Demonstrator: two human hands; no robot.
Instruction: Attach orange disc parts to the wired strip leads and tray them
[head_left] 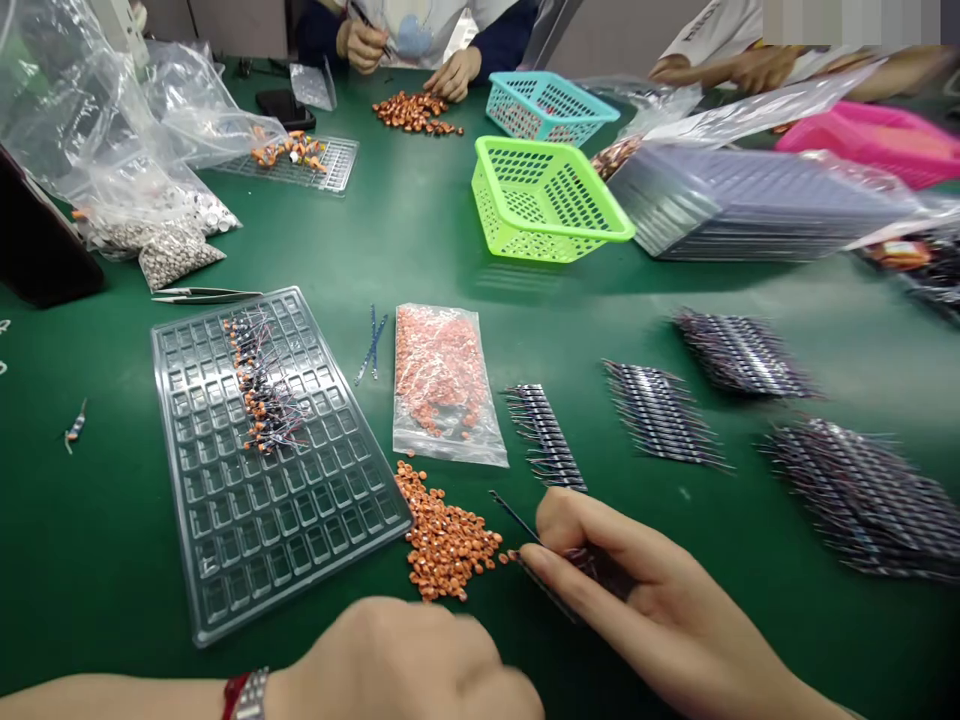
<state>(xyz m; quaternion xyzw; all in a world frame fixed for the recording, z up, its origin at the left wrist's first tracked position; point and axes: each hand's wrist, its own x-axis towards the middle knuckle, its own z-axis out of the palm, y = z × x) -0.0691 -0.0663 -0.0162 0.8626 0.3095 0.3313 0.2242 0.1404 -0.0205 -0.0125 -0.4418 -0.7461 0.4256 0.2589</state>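
My right hand [637, 590] is closed around dark tweezers [553, 590], thumb and forefinger on their arms. The tweezer tips are spread at the right end of a pile of small orange round pieces [450, 545], one piece close to the lower tip. My left hand [405, 660] is curled at the bottom edge, its fingertips hidden, so what it holds cannot be made out. Left of the pile lies a clear tray [225, 560] of small cells, with a column of orange-ended wired parts [259, 390]. Behind the pile rests a clear bag of orange pieces [441, 370].
Wired parts lie in rows [546, 435] and stacks [862, 490] at right. Farther back stand a green basket [551, 200], a blue basket [547, 105] and stacked clear trays [765, 205]. Metal tweezers [206, 295] and plastic bags [172, 220] are at left. Two people work opposite.
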